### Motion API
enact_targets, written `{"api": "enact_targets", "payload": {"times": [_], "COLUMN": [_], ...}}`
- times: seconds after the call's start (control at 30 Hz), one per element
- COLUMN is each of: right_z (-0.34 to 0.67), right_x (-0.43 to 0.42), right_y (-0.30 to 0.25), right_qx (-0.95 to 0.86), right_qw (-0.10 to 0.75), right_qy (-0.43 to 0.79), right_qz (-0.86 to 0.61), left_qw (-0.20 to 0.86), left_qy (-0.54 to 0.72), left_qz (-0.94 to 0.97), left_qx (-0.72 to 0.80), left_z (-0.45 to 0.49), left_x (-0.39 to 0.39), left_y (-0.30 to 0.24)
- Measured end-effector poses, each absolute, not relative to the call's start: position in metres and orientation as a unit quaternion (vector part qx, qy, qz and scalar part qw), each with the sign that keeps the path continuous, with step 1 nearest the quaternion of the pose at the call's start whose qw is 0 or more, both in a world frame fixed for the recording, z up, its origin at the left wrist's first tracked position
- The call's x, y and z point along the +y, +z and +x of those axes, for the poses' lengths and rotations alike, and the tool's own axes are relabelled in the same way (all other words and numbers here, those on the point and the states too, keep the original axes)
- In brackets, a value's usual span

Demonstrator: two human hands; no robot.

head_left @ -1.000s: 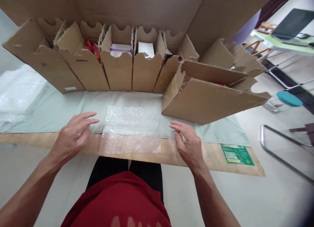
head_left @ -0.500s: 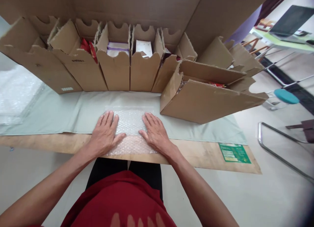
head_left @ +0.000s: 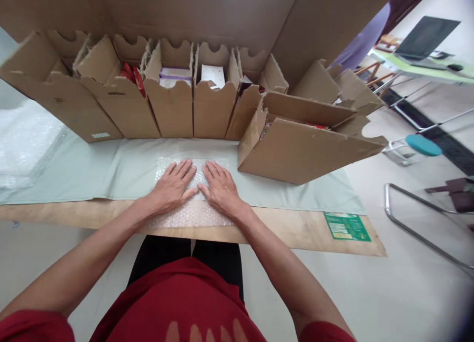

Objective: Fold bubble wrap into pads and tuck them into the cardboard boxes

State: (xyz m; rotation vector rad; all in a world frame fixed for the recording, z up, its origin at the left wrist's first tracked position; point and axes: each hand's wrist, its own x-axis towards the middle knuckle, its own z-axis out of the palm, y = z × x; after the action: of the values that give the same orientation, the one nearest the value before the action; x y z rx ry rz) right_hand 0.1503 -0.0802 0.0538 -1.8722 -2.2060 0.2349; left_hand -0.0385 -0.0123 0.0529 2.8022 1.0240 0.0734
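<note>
A clear sheet of bubble wrap (head_left: 196, 216) lies flat in front of me, over the pale green cloth (head_left: 129, 159) and the bare wooden board edge (head_left: 281, 223). My left hand (head_left: 176, 186) rests palm down on its left half, fingers stretched out. Beside it, my right hand (head_left: 220, 186) presses flat on the right half, fingers extended as well. The two thumbs nearly meet over the sheet's middle. Neither hand grips anything, and the palms cover part of the wrap.
Behind the cloth stands a row of open cardboard bins (head_left: 174, 110), some holding red packets or white boxes. An angled cardboard bin (head_left: 307, 154) sits to the right. More bubble wrap (head_left: 27, 144) is piled at the left. A laptop (head_left: 425, 38) stands on a table farther off.
Both hands have slid inward over the bubble wrap, so the thumbs are now close together. The fingers remain flat. The camera view has shifted slightly.
</note>
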Motion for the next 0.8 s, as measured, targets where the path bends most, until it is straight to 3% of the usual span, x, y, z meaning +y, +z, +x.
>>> {"api": "enact_targets", "payload": {"times": [0.13, 0.33, 0.57, 0.67, 0.8], "right_z": [0.175, 0.227, 0.209, 0.197, 0.193], "right_x": [-0.098, -0.186, -0.188, -0.177, -0.181], "right_y": [0.044, 0.049, 0.055, 0.051, 0.058], "right_qx": [-0.744, -0.725, -0.818, -0.799, -0.669], "right_qw": [0.146, 0.288, 0.212, 0.289, 0.420], "right_qy": [0.090, 0.125, 0.114, 0.125, 0.259], "right_qz": [-0.646, -0.613, -0.523, -0.513, -0.557], "left_qw": [0.076, 0.107, 0.137, 0.141, 0.195], "left_qy": [0.037, 0.133, 0.129, 0.139, 0.184], "left_qz": [0.916, 0.919, 0.943, 0.940, 0.910], "left_qx": [0.393, 0.354, 0.274, 0.280, 0.318], "left_z": [-0.066, -0.137, -0.159, -0.156, -0.150], "left_x": [-0.007, -0.063, -0.084, -0.076, -0.069], "left_y": [0.042, 0.050, 0.055, 0.058, 0.067]}}
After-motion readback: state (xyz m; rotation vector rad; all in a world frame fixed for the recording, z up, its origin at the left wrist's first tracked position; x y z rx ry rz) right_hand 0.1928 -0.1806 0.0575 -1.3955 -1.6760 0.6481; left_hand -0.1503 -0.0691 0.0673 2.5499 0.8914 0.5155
